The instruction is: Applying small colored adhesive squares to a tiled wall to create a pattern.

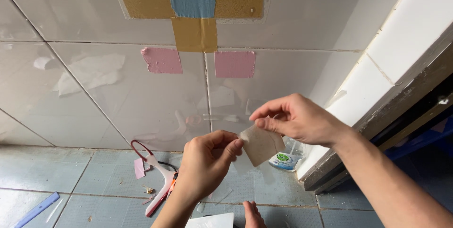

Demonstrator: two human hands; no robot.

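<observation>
Above tiled floor [94,176], both hands' fingers [233,148] pinching beige square [260,145]

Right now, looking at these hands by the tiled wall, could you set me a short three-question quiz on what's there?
1. True or false: both the left hand and the right hand grip the pale square patch.
2. Which colour are the two squares stuck side by side on the wall tiles: A) green, B) pink, C) black?
3. What tool lies on the blue floor tiles, left of the left hand?

Key:
1. True; each pinches an edge of it.
2. B.
3. The scissors, with red and white handles.
</observation>
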